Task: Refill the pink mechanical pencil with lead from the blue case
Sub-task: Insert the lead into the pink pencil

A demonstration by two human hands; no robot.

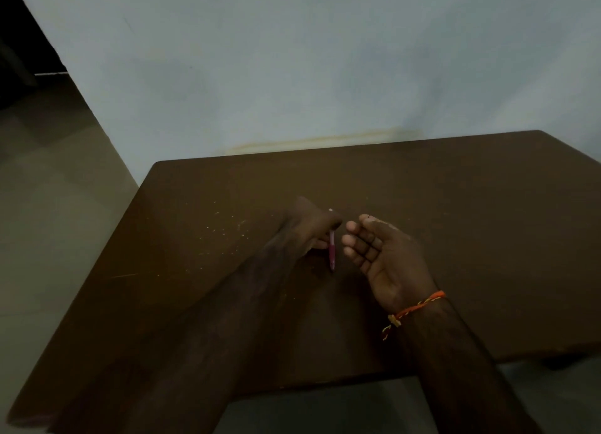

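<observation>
My left hand [309, 228] grips the pink mechanical pencil [332, 249] and holds it almost upright, its lower tip close to the brown table [471, 222] and its pale top end poking out above my fingers. My right hand [379, 248] is just to the right of it, palm turned up and fingers curled. Thumb and forefinger are pinched together, and a thin dark sliver like a pencil lead [368, 216] sticks out at their tips. The two hands are a few centimetres apart. The blue case is not in view.
The scene is dim. Pale scratches and specks [221, 228] mark the table left of my hands. A light wall [292, 75] stands right behind the table's far edge. Floor tiles [48, 189] lie to the left. An orange thread band [416, 310] circles my right wrist.
</observation>
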